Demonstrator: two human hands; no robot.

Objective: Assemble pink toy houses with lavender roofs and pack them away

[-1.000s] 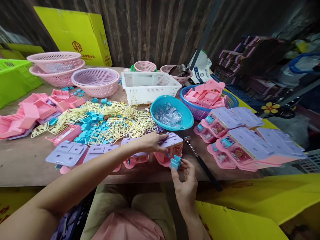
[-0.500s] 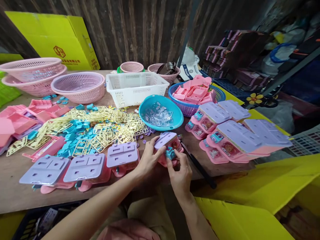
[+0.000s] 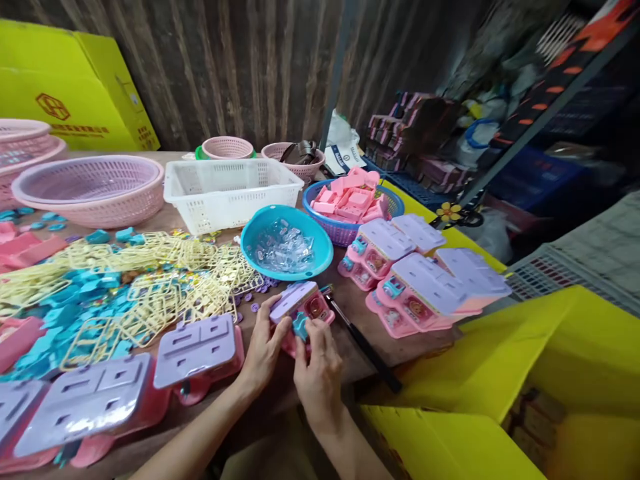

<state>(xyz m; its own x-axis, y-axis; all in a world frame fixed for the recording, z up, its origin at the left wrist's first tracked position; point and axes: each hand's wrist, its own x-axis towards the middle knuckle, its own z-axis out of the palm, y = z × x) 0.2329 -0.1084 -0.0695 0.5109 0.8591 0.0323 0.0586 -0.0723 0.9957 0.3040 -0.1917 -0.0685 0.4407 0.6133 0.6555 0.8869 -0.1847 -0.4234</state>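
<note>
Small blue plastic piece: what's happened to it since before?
The right hand moved the small blue plastic piece in, up to the front of the pink-and-purple plastic toy house. The left hand slid from over its roof to its left side. The right hand kept its hold; the black-handled metal tool stayed beside the house.

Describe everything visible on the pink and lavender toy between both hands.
The pink and lavender toy looks plastic: boxy pink body, flat lavender top, and round brown picture on its front. It's angled over the brown table. The left hand grips its side; the right hand holds a turquoise plastic piece at its front.
</note>
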